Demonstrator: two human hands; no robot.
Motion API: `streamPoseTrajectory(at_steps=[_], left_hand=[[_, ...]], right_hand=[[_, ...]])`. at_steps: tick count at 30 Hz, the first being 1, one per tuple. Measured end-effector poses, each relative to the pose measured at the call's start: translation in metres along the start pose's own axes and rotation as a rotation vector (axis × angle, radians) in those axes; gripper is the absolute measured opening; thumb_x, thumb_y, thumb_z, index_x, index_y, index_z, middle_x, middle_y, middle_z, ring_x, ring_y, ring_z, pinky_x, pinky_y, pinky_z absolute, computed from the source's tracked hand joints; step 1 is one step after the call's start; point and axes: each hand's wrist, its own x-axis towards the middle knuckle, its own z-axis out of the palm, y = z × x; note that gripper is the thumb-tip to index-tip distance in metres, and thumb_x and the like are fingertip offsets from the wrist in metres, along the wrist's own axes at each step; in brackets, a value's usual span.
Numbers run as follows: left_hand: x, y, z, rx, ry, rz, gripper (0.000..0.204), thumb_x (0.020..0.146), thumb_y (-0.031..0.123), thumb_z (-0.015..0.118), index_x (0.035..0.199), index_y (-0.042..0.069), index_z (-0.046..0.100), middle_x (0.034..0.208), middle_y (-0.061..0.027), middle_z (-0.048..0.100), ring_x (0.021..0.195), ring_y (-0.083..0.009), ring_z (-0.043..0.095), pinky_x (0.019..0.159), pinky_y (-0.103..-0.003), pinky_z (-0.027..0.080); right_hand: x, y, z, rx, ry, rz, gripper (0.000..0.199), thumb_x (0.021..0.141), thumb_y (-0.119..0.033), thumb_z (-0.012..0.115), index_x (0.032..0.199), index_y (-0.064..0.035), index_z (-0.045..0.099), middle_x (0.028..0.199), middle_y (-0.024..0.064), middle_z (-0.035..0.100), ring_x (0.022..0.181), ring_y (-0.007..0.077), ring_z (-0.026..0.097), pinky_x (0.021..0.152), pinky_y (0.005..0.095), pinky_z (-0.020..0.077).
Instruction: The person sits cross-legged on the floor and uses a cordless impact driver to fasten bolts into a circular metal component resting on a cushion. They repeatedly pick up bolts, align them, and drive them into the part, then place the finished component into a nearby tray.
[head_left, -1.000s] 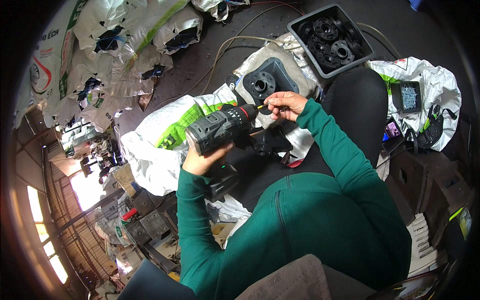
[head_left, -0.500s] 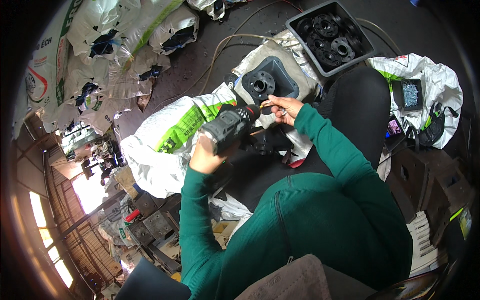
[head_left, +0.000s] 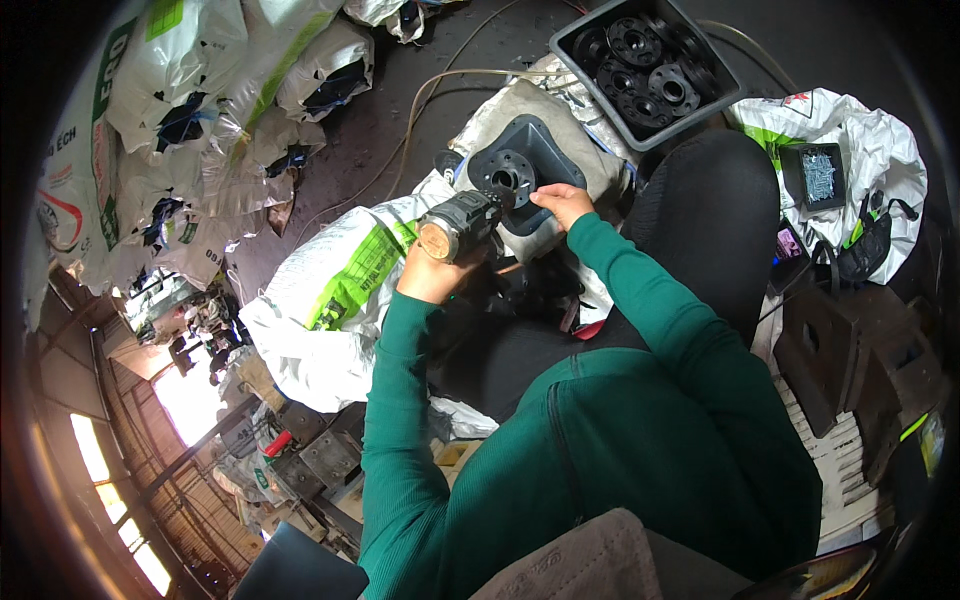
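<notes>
Fingers of the left hand [head_left: 432, 272] wrap tight round the handle of a dark cordless drill [head_left: 462, 222], that grip closed fully on the tool, whose nose points to the far right at a black moulded part [head_left: 522, 170] with a round flanged hub. Just to the right, the right hand [head_left: 562, 203] rests on the near edge of that black part, its fingertips pressed together close to the drill's tip; whether they pinch a small fastener there cannot be told. The black part lies on a grey padded bag [head_left: 500, 110] set over the person's lap, between both green-sleeved forearms. Farther off, to the far right, a grey tray [head_left: 566, 40] holds several black round flanges [head_left: 640, 45]. Right of the raised black-trousered knee, a white sack [head_left: 880, 150] carries a small dark box of screws [head_left: 818, 175]. Left of the drill lies a white sack with a green stripe [head_left: 330, 290], touching the floor, and more white sacks [head_left: 190, 110] are heaped at the far left. A pale cable [head_left: 440, 85] runs across the dark floor beyond the padded bag.
</notes>
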Motion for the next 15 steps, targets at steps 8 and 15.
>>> streamPoseTrajectory(at_steps=[8, 15], left_hand=[[0.014, -0.013, 0.003, -0.04, -0.045, -0.033, 0.045, 0.07, 0.016, 0.072, 0.11, 0.002, 0.058, 0.105, -0.0134, 0.063, 0.097, -0.0251, 0.06, 0.085, -0.033, 0.046], [0.025, -0.02, 0.001, 0.104, -0.098, -0.035, 0.044, 0.071, 0.021, 0.071, 0.109, 0.002, 0.058, 0.102, -0.0146, 0.063, 0.095, -0.0267, 0.062, 0.081, -0.034, 0.048]], right_hand=[[0.004, 0.003, 0.007, -0.053, 0.006, 0.003, 0.032, 0.07, -0.028, 0.076, 0.089, -0.003, 0.067, 0.073, 0.0028, 0.063, 0.057, 0.0111, 0.054, 0.048, 0.0262, 0.0422], [0.01, 0.009, 0.01, -0.097, 0.035, -0.093, 0.029, 0.074, -0.03, 0.074, 0.088, -0.0057, 0.067, 0.068, -0.0033, 0.058, 0.047, 0.0056, 0.041, 0.041, 0.0229, 0.0322]])
